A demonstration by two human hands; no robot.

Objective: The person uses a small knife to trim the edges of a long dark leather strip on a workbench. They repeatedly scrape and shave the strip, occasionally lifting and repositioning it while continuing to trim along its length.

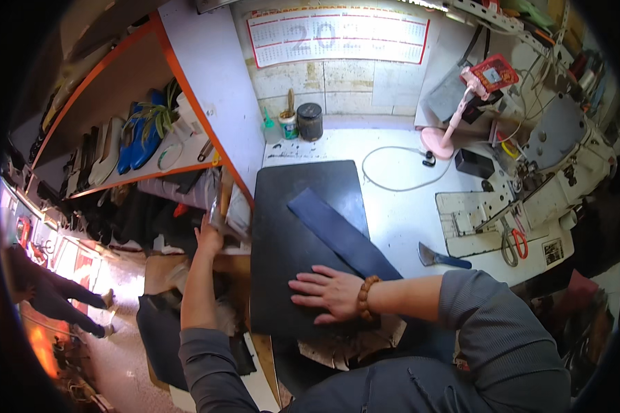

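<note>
My right hand (327, 292) lies flat with fingers spread on a black board (275, 234), a beaded bracelet round its wrist. Beneath that wrist, a long dark blue strip (331, 230) runs diagonally over the board. It looks like leather or fabric; I cannot tell which. My left hand (209, 235) reaches to the lower shelf on the left, its visible fingers stretched apart beside a shiny object (218, 215) too unclear to name. Some of its fingertips are hidden there. A broad-bladed knife (444, 258) rests on the white table, right of the strip.
Red-handled scissors (514, 242) lie by the sewing machine (565, 151) on the right. A pink stand (439, 141), black box (474, 164), cable (386, 186) and jar (310, 122) occupy the table's back. Shoes (141, 141) fill the left shelf. Another person's legs (65, 296) show at far left.
</note>
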